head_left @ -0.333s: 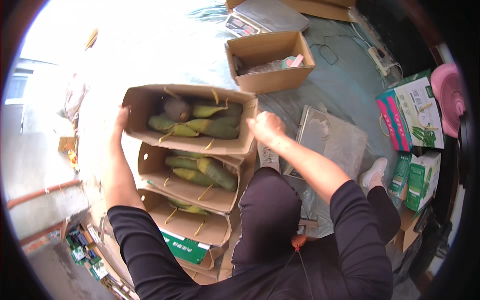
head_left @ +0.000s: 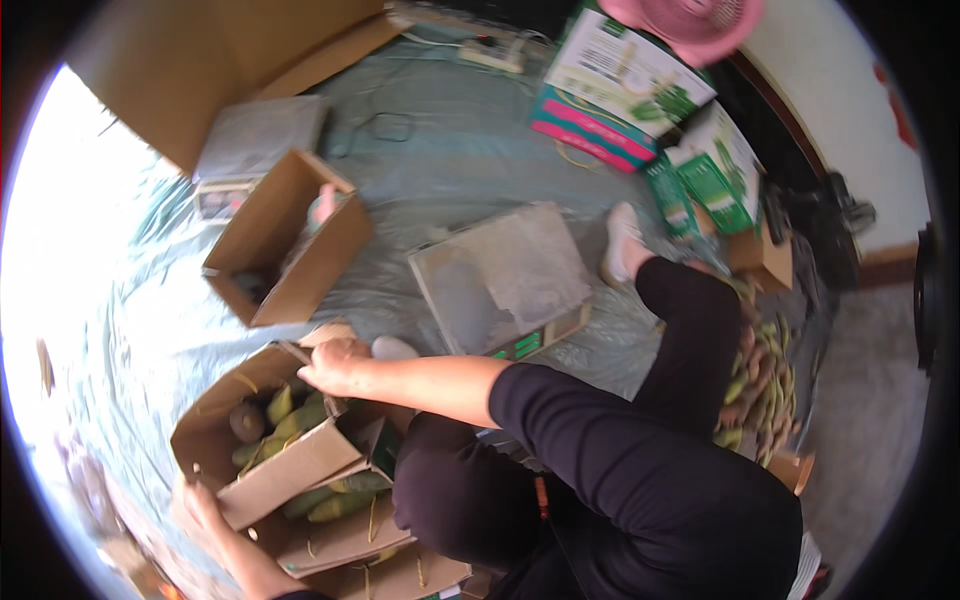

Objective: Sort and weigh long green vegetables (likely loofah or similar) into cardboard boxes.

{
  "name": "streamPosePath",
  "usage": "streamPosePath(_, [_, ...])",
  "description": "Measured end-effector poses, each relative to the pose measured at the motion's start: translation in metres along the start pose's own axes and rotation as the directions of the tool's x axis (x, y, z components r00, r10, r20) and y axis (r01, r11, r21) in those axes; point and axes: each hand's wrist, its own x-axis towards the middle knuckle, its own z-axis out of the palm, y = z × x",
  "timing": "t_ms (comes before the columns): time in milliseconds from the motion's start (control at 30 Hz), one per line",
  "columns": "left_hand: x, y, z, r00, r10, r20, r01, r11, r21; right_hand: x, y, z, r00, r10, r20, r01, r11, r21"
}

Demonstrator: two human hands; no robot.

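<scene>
At the lower left, an open cardboard box (head_left: 290, 474) holds several long green vegetables (head_left: 284, 425) that look like radishes, and a dark round one. My right hand (head_left: 335, 368) grips its far right end, fingers curled over the rim. On the near left corner my left hand (head_left: 205, 508) is closed around the cardboard edge. Thin yellow cords hang from the box walls. Just in front of my knee, a second cardboard box (head_left: 345, 540) with more green vegetables (head_left: 335, 500) sits beside and partly under the first.
A digital scale (head_left: 510, 280) with lit green digits lies ahead of my knees. Another scale (head_left: 255, 140) and an open box (head_left: 310, 265) with a pink item stand far left. Printed cartons (head_left: 620, 85), a pink basket (head_left: 690, 25) and a vegetable pile (head_left: 765, 390) are on the right.
The view has swung right, so the boxes now appear lower left and slanted. Both hands stay on the same box. A vegetable pile has come into view on the right.
</scene>
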Motion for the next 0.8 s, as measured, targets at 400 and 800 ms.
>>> streamPosePath(400, [-0.06,0.099,-0.133,0.997,-0.08,-0.022,0.083,0.984,0.16,-0.042,0.05,-0.057,0.909,-0.4,0.115,0.398,0.916,0.042])
streamPosePath(800, [-0.114,0.231,-0.106,0.933,0.224,0.281,-0.25,0.967,0.058,-0.1,0.181,-0.146,0.946,-0.313,-0.079,0.32,0.871,0.373])
